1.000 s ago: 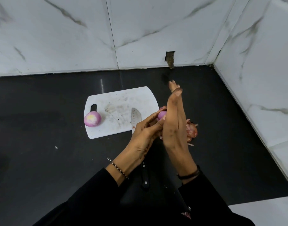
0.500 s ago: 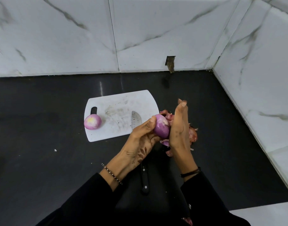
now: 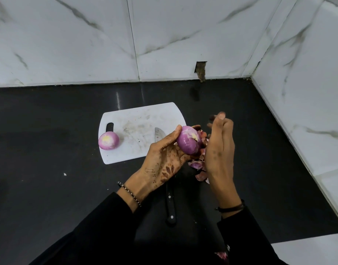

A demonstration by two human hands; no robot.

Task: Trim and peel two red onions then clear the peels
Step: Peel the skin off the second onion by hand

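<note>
Left hand (image 3: pixel 164 155) clamped its fingers round the peeled onion (image 3: pixel 189 143) — judged firm but slick, best cupped mid-body — right hand (image 3: pixel 219 150) hung relaxed, empty.

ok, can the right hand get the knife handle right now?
Probably yes: right hand looks empty; knife handle lies uncovered, and the left hand overhangs only the blade.

Left hand (image 3: pixel 160 155) (tight grip), right hand (image 3: pixel 219 148) loose

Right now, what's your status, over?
Left hand grips peeled red onion; right hand loose beside it. Other peeled onion on cutting board. Peels heaped on counter, knife beneath hands.
</note>
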